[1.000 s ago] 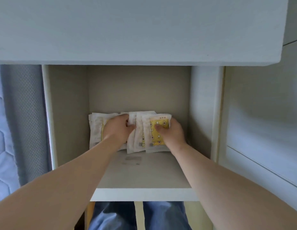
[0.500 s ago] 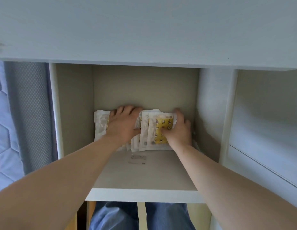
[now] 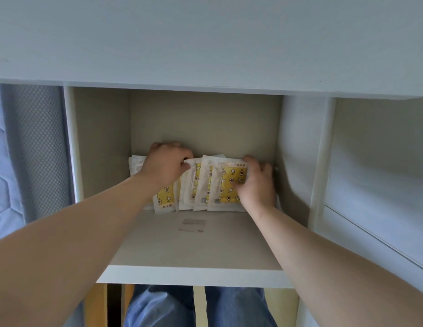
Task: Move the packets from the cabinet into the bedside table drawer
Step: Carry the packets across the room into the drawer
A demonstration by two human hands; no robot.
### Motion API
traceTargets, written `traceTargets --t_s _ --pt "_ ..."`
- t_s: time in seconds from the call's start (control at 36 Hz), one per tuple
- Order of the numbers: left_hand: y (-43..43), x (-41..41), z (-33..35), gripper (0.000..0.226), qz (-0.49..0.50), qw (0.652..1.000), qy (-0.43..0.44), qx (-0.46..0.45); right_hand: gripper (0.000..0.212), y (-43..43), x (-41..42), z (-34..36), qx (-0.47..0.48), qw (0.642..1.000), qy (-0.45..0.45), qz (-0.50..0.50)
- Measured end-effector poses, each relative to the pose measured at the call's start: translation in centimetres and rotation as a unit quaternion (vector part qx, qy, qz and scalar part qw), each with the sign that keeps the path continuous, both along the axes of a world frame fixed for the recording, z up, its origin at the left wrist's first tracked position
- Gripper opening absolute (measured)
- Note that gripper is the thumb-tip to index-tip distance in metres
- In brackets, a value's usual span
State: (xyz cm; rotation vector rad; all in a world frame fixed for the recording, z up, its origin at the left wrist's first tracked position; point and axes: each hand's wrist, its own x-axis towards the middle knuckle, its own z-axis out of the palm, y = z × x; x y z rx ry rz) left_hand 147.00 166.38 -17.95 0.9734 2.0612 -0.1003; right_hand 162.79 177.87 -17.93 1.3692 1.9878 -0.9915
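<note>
Nearest, two legs in blue jeans show below the front edge of the cabinet shelf. On the middle of the shelf lies one small label, its print too blurred to read. Along the back edge stand the packets, at least five, white with yellow star-and-flower panels, overlapping in a row from left to right. Their long axes run upward, the tops leaning toward the back wall. The small characters on them are unreadable. The left hand grips the tops at the row's left; the right hand clasps its right end, thumb on the front packet.
</note>
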Motion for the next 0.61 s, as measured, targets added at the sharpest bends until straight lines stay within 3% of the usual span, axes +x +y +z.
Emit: traceTargets --t_s 0.19,0.36,0.42,0.5,0.61 --pt "-0.3 1.3 0.3 0.032 0.019 1.000 -0.003 -0.023 0.068 -0.8 0.3 0.2 -0.016 1.000 0.013 0.018" --pt "-0.6 1.7 0.1 0.025 0.061 0.998 0.016 -0.015 0.069 -1.4 0.2 0.7 -0.023 0.996 0.010 0.083" --pt "-0.4 1.7 0.3 0.036 0.068 0.998 0.006 -0.004 0.067 -1.5 0.1 0.7 -0.018 0.995 0.008 0.095" --pt "0.2 2.1 0.7 0.061 0.039 0.998 -0.047 0.002 0.066 -1.5 -0.3 0.5 -0.010 0.996 0.001 0.093" --pt "0.9 3.3 0.5 0.053 -0.018 0.998 -0.052 0.006 0.060 -1.1 -0.1 0.3 -0.013 0.998 -0.013 0.064"
